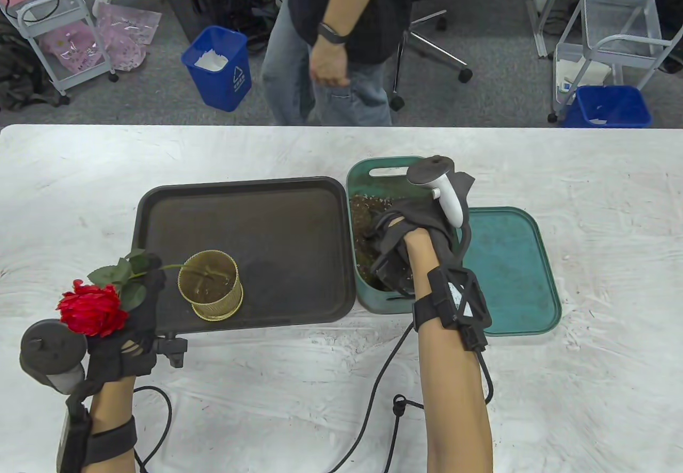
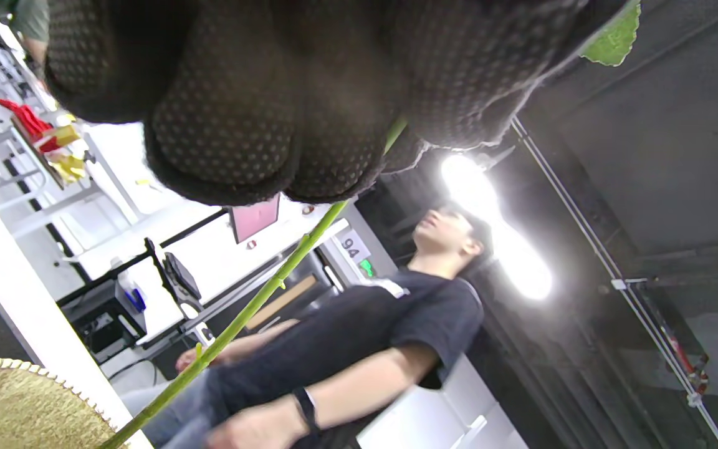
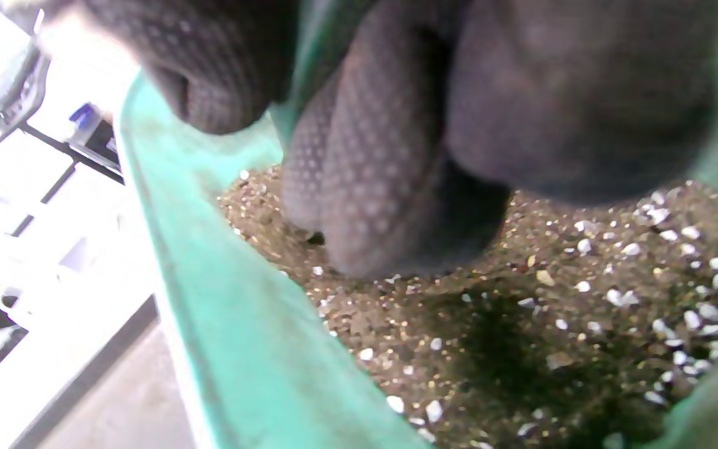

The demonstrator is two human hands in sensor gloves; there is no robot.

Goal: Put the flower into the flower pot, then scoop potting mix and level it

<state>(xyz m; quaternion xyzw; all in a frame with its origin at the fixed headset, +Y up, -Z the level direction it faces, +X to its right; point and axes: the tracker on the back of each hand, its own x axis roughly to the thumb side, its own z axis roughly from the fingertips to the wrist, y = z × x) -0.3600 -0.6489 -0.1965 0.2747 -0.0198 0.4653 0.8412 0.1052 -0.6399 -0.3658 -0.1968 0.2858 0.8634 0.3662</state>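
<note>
A red rose [image 1: 93, 310] lies tilted at the table's left. My left hand [image 1: 141, 305] grips its green stem [image 2: 240, 318] just below the bloom. The stem's lower end reaches into the gold mesh flower pot [image 1: 211, 286], which stands upright on a dark tray [image 1: 277, 217]. The pot's rim [image 2: 16, 405] shows under my gloved fingers [image 2: 222, 137]. My right hand [image 1: 392, 259] is down inside the green bin [image 1: 368, 174]. Its curled fingers [image 3: 384, 156] dig into the brown potting mix [image 3: 521, 324]. Whether they hold anything is hidden.
A flat green lid [image 1: 512, 270] lies right of the bin. A person [image 1: 331, 40] stands at the table's far edge. Blue waste bins [image 1: 219, 67] and wire carts are on the floor beyond. Cables trail over the white tabletop [image 1: 299, 387] near me.
</note>
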